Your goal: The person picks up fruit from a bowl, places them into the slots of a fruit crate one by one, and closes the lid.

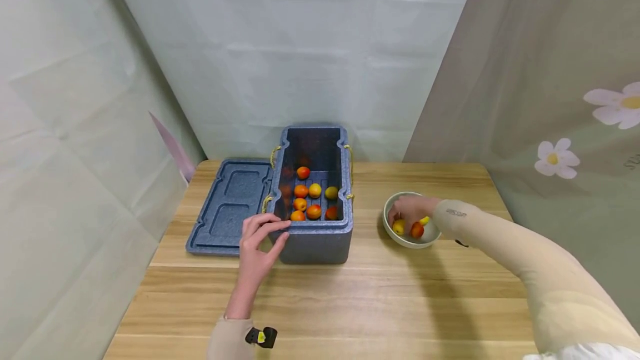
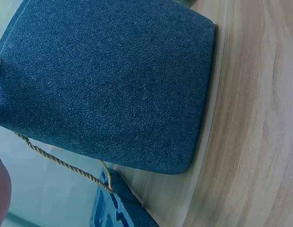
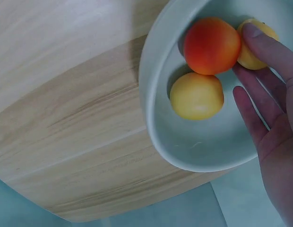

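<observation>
A blue-grey foam box [image 1: 314, 246] without its lid stands mid-table, with several red, orange and yellow fruits [image 1: 314, 212] inside. My left hand [image 1: 257, 246] holds the box's near left rim, fingers over the top edge and thumb against the front wall. To the right is a white bowl [image 1: 412, 245], and my right hand [image 1: 410, 208] reaches down into it. In the right wrist view, thumb and fingers pinch a yellow fruit [image 3: 253, 59]. Beside it in the bowl lie a red-orange fruit [image 3: 211, 45] and another yellow fruit [image 3: 197, 96].
Left of the box, its lid [image 1: 232, 210] lies on the wooden table [image 1: 350, 304]. Yellow rope handles [image 1: 267, 203] hang on the box's sides. Pale cloth walls [image 1: 300, 60] rise behind the table and at both sides.
</observation>
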`<control>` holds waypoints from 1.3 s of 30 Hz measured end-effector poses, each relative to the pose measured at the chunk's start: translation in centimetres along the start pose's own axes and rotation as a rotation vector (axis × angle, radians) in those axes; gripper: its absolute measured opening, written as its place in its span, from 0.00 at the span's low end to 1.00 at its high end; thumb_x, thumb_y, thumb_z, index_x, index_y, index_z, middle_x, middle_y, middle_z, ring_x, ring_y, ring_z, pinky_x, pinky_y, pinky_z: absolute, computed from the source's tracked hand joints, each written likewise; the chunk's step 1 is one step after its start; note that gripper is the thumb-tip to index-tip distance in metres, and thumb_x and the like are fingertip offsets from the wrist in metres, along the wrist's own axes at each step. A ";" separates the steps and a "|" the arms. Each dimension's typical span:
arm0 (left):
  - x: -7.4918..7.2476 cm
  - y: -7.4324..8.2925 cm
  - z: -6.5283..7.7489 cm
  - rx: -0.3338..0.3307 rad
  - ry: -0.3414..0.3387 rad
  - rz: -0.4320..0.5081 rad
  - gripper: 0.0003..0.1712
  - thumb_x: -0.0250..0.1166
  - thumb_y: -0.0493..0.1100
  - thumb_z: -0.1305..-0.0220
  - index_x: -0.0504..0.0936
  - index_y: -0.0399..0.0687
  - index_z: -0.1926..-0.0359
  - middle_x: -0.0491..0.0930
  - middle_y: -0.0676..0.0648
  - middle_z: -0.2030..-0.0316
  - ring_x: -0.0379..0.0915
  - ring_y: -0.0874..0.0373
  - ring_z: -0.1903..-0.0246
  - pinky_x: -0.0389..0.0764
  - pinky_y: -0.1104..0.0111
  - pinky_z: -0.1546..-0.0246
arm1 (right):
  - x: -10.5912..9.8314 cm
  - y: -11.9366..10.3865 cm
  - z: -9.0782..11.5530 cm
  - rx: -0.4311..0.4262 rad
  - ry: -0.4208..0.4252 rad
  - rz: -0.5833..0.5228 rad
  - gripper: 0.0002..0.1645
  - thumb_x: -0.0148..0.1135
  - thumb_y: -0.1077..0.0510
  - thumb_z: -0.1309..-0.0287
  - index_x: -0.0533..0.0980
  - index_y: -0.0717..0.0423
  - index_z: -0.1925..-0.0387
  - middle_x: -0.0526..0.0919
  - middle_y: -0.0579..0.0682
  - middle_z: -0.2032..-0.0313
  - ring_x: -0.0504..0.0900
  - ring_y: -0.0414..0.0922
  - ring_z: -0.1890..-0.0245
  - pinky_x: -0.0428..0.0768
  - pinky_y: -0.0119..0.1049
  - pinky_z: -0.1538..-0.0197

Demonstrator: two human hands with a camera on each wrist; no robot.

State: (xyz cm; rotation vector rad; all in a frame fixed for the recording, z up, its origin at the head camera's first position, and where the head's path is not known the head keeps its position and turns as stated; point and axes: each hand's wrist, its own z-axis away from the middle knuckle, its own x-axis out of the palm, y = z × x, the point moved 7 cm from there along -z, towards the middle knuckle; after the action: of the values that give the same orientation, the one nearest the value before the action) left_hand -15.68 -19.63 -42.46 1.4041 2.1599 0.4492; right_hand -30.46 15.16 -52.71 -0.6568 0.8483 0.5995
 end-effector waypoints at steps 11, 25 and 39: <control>0.0 0.0 0.0 -0.014 0.005 -0.001 0.21 0.74 0.24 0.60 0.89 0.42 0.60 0.81 0.38 0.59 0.69 0.46 0.53 0.63 0.69 0.43 | -0.1 0.4 0.1 0.053 0.009 -0.041 0.19 0.76 0.63 0.55 0.84 0.37 0.62 0.85 0.39 0.62 0.76 0.36 0.63 0.79 0.33 0.54; 0.1 -0.3 0.4 -0.015 0.016 -0.011 0.21 0.75 0.24 0.62 0.89 0.41 0.61 0.81 0.39 0.60 0.68 0.45 0.54 0.62 0.71 0.44 | -0.7 0.1 1.5 0.145 0.069 -0.172 0.22 0.75 0.65 0.55 0.85 0.44 0.56 0.86 0.44 0.56 0.78 0.41 0.60 0.80 0.35 0.53; -0.2 0.0 0.1 0.007 0.014 -0.001 0.17 0.75 0.30 0.53 0.89 0.44 0.59 0.81 0.42 0.59 0.70 0.52 0.53 0.63 0.70 0.44 | -8.1 -0.4 4.0 0.097 0.179 -0.171 0.18 0.73 0.64 0.51 0.80 0.51 0.56 0.85 0.47 0.58 0.82 0.43 0.59 0.83 0.39 0.53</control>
State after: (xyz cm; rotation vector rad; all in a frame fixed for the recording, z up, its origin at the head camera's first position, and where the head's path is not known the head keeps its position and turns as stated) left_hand -15.58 -19.82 -42.54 1.4070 2.1749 0.4529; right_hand -32.53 16.09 -43.89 -0.6934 0.9708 0.3470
